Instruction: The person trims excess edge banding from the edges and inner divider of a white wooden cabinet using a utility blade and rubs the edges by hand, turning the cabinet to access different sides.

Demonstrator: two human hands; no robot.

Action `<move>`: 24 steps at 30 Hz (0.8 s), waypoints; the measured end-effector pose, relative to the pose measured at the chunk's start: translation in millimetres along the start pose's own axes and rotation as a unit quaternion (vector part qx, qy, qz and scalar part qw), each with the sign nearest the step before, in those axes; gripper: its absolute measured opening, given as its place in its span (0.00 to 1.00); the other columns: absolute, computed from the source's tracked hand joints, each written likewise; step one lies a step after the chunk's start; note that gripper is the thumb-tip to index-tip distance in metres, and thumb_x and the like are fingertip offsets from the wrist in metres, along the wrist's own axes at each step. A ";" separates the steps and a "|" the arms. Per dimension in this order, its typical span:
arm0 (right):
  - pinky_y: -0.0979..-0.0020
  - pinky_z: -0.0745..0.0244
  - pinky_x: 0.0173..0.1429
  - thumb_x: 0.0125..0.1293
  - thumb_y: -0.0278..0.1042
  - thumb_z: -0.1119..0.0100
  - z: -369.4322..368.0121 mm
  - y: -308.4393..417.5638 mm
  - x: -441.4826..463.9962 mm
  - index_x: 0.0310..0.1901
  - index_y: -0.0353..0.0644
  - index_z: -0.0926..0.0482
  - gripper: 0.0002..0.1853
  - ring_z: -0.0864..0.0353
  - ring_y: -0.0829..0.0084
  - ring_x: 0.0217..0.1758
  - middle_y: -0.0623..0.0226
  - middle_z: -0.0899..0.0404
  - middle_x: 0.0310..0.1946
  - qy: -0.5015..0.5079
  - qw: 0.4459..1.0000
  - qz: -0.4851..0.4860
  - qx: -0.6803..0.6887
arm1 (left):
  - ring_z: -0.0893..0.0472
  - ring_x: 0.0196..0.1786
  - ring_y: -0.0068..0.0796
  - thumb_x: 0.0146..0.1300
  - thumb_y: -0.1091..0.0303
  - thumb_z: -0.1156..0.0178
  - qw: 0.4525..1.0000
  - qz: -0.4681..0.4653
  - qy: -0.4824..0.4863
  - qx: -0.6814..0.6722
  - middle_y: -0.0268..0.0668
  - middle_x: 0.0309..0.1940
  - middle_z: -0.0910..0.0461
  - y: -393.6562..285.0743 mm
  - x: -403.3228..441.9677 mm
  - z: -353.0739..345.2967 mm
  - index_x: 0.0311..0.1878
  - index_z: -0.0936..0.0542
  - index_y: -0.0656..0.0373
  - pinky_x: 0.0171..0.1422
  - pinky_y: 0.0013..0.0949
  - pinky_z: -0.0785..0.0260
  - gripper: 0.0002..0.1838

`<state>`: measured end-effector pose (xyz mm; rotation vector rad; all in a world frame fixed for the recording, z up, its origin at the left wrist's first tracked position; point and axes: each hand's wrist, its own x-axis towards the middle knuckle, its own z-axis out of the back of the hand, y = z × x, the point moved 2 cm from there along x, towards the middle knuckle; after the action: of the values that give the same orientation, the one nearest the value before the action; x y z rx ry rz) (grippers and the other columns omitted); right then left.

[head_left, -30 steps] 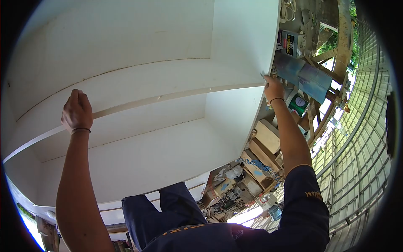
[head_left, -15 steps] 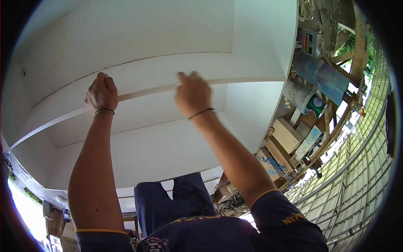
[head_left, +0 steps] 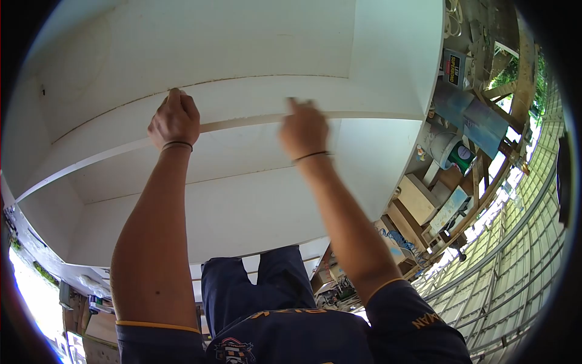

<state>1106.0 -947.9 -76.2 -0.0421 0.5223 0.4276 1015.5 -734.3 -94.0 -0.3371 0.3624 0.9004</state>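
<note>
Your left hand [head_left: 174, 121], left of the frame's centre, is at the front edge [head_left: 245, 121] of the white shelf board [head_left: 260, 100], which runs across the middle of the picture from the lower left up to the right. Its fingers are curled in, the back of the hand towards you; whether they pinch the edge itself or something small, you cannot tell from here. Your right hand [head_left: 304, 130], just right of centre, is over the same edge with its fingers bent, but it is blurred, so its grip cannot be told either. Both hands lie along one line, probably because the edge guides them, and the left seems placed to steady or press there. The board is smooth and pale inside a white cabinet [head_left: 242, 221], with a thin brownish seam [head_left: 212, 80] along the back of the upper bay. Beyond the cabinet, the room looks like a cluttered workshop: at the upper right are a box with SUPERBOND lettering [head_left: 453, 68] and a bluish panel [head_left: 470, 112]; below them, a green can [head_left: 464, 155]; at the lower right, a coiled blue hose [head_left: 398, 238] and a pale ribbed wall [head_left: 515, 242].
</note>
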 end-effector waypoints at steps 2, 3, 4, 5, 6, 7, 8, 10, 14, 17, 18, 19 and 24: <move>0.55 0.24 0.50 0.56 0.25 0.51 42.2 75.2 2.5 0.48 0.43 0.21 0.17 0.23 0.52 0.50 0.47 0.22 0.42 0.182 0.978 -0.010 0.103 | 0.18 0.36 0.42 0.66 0.57 0.57 0.999 -0.006 -0.029 -0.011 0.33 0.33 0.17 2.2 1.3 -2.7 0.35 0.26 0.49 0.37 0.45 0.27 0.11; 0.55 0.24 0.51 0.55 0.25 0.52 48.6 83.3 6.8 0.46 0.42 0.20 0.17 0.23 0.52 0.50 0.48 0.22 0.43 0.265 0.954 -0.003 0.137 | 0.18 0.36 0.42 0.66 0.57 0.57 0.999 -0.013 -0.029 -0.012 0.33 0.33 0.17 -0.6 1.5 -2.1 0.35 0.26 0.49 0.37 0.45 0.27 0.11; 0.56 0.25 0.52 0.55 0.25 0.52 42.6 68.9 8.4 0.46 0.42 0.20 0.17 0.23 0.52 0.50 0.50 0.21 0.43 0.162 0.970 0.006 0.180 | 0.18 0.36 0.41 0.66 0.57 0.57 1.000 -0.012 -0.026 -0.011 0.33 0.33 0.17 -0.5 1.9 -2.5 0.35 0.26 0.49 0.37 0.45 0.27 0.11; 0.57 0.25 0.53 0.54 0.25 0.52 32.4 41.0 8.5 0.45 0.41 0.19 0.17 0.22 0.52 0.49 0.51 0.21 0.44 0.063 0.973 0.018 0.220 | 0.18 0.36 0.41 0.66 0.58 0.57 1.000 -0.006 -0.021 -0.007 0.33 0.34 0.17 1.8 1.6 -2.6 0.35 0.26 0.49 0.37 0.45 0.27 0.11; 0.58 0.27 0.55 0.55 0.27 0.51 31.9 -6.7 21.2 0.46 0.40 0.20 0.17 0.21 0.54 0.48 0.54 0.20 0.44 -0.015 0.982 0.003 0.186 | 0.18 0.36 0.41 0.66 0.58 0.57 1.000 0.001 -0.019 -0.008 0.33 0.34 0.17 3.3 0.5 -2.4 0.35 0.26 0.49 0.37 0.45 0.27 0.11; 0.60 0.26 0.54 0.55 0.29 0.50 47.2 -55.9 33.9 0.47 0.40 0.20 0.18 0.20 0.55 0.48 0.54 0.19 0.44 0.039 0.982 -0.084 0.168 | 0.18 0.36 0.41 0.66 0.58 0.57 1.000 -0.001 -0.019 -0.008 0.32 0.34 0.17 1.1 0.9 -1.2 0.35 0.26 0.48 0.37 0.45 0.27 0.11; 0.61 0.25 0.53 0.55 0.29 0.49 57.4 -105.5 38.8 0.46 0.39 0.20 0.17 0.21 0.57 0.51 0.53 0.19 0.44 0.026 0.993 -0.082 0.078 | 0.18 0.36 0.40 0.66 0.58 0.57 1.000 -0.005 -0.018 -0.009 0.32 0.35 0.17 0.7 1.1 -0.3 0.35 0.26 0.48 0.36 0.45 0.27 0.11; 0.61 0.24 0.52 0.55 0.30 0.47 73.6 -151.1 42.7 0.45 0.41 0.19 0.15 0.21 0.57 0.51 0.54 0.19 0.45 0.120 0.980 -0.145 -0.064 | 0.18 0.36 0.40 0.66 0.58 0.57 1.000 0.001 -0.008 -0.009 0.31 0.35 0.17 0.9 3.3 0.6 0.35 0.26 0.48 0.36 0.45 0.27 0.11; 0.59 0.26 0.54 0.55 0.31 0.48 43.7 -70.9 27.4 0.42 0.44 0.19 0.13 0.22 0.57 0.51 0.58 0.19 0.44 0.097 0.991 -0.090 0.007 | 0.18 0.36 0.40 0.66 0.58 0.57 1.000 -0.011 -0.019 -0.013 0.31 0.35 0.17 2.3 0.6 -1.1 0.35 0.26 0.48 0.36 0.44 0.27 0.11; 0.60 0.29 0.60 0.54 0.29 0.50 43.5 45.6 16.7 0.46 0.45 0.18 0.17 0.24 0.56 0.54 0.55 0.20 0.47 0.193 0.975 -0.006 0.105 | 0.18 0.36 0.40 0.66 0.59 0.57 1.000 -0.009 -0.021 -0.010 0.31 0.35 0.17 3.1 1.3 -2.4 0.35 0.26 0.48 0.37 0.44 0.26 0.11; 0.60 0.29 0.60 0.54 0.29 0.50 51.9 47.9 20.4 0.46 0.45 0.18 0.17 0.24 0.56 0.54 0.55 0.20 0.47 0.191 0.976 -0.007 0.107 | 0.18 0.36 0.40 0.66 0.59 0.57 1.000 -0.012 -0.023 -0.010 0.31 0.35 0.17 2.1 2.5 -2.1 0.35 0.26 0.48 0.37 0.44 0.26 0.11; 0.60 0.29 0.59 0.54 0.29 0.50 57.0 49.7 23.9 0.46 0.44 0.18 0.17 0.23 0.56 0.54 0.54 0.20 0.46 0.195 0.975 0.007 0.108 | 0.18 0.36 0.40 0.66 0.59 0.57 1.000 -0.011 -0.020 -0.014 0.31 0.35 0.17 1.8 2.4 -2.3 0.35 0.26 0.47 0.37 0.44 0.26 0.10; 0.59 0.24 0.49 0.54 0.29 0.49 65.0 -65.1 47.9 0.40 0.41 0.19 0.13 0.19 0.57 0.46 0.57 0.18 0.39 0.151 0.987 -0.057 -0.018 | 0.18 0.36 0.40 0.65 0.59 0.56 1.000 -0.007 -0.027 -0.014 0.32 0.33 0.17 3.5 1.7 -2.7 0.34 0.26 0.48 0.37 0.45 0.26 0.10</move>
<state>1200.7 -979.2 -47.8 -0.1725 0.8069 0.3190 1013.2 -732.2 -97.6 -0.3396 0.2971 0.8993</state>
